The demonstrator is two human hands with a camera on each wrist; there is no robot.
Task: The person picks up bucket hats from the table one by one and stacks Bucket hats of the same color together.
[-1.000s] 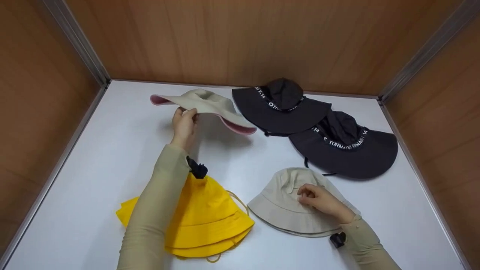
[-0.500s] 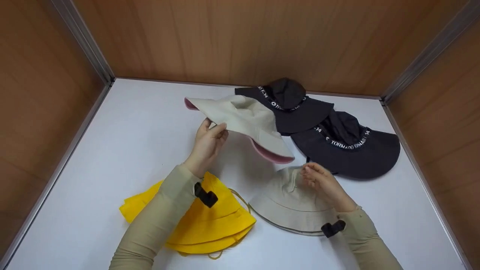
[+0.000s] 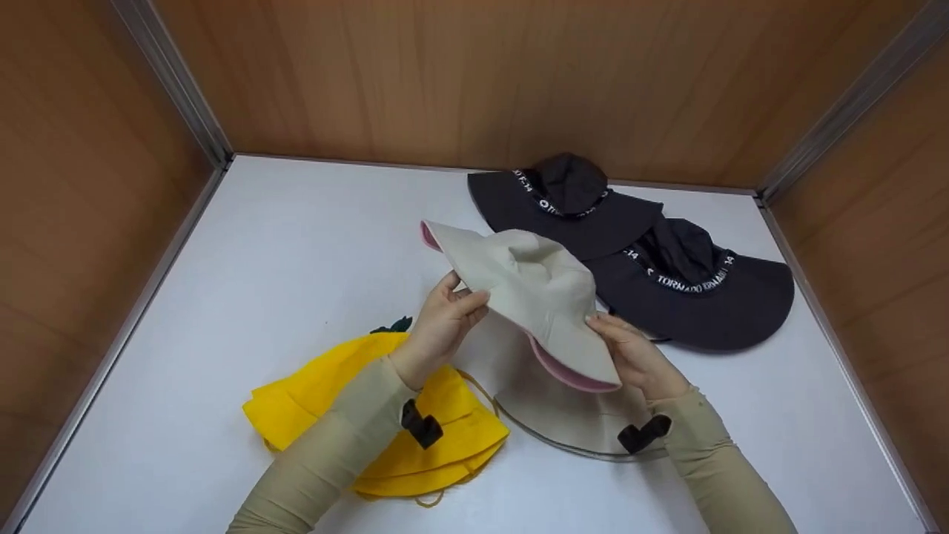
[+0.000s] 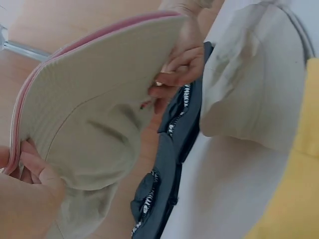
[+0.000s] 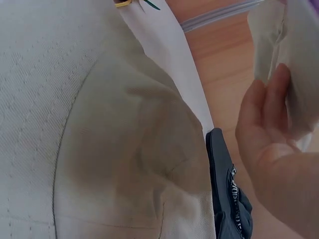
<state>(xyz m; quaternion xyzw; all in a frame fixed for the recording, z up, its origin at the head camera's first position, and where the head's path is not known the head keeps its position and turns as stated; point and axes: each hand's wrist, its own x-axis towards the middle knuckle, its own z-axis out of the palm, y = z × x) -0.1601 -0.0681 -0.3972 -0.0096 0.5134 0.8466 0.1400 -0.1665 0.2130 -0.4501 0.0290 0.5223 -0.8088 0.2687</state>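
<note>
A cream bucket hat [image 3: 541, 289] with a pink lining is held up, tilted, above the table. My left hand [image 3: 445, 319] pinches its brim on the near left side, thumb on top. At the hat's right side, my right hand [image 3: 641, 356] grips it with fingers where crown meets brim; its thumb is hidden in the head view. Beneath the held hat lies a beige bucket hat [image 3: 563, 423], partly covered. In the left wrist view, the left hand [image 4: 30, 179] has its fingers around the pink-edged brim, and the right hand [image 4: 182, 64] shows with bent fingers at the far side.
Yellow hats [image 3: 378, 445], seemingly stacked, lie at the front left beneath the left forearm, with a cord loop. Two black wide-brimmed hats [image 3: 563, 222] [image 3: 697, 311] overlap at the back right. Wooden panels [image 3: 482, 81] enclose the white table [image 3: 311, 245].
My left hand has brought the cream hat from the back left toward the middle right, nearer me. My right hand has risen from above the beige hat and taken hold of the cream hat's side.
</note>
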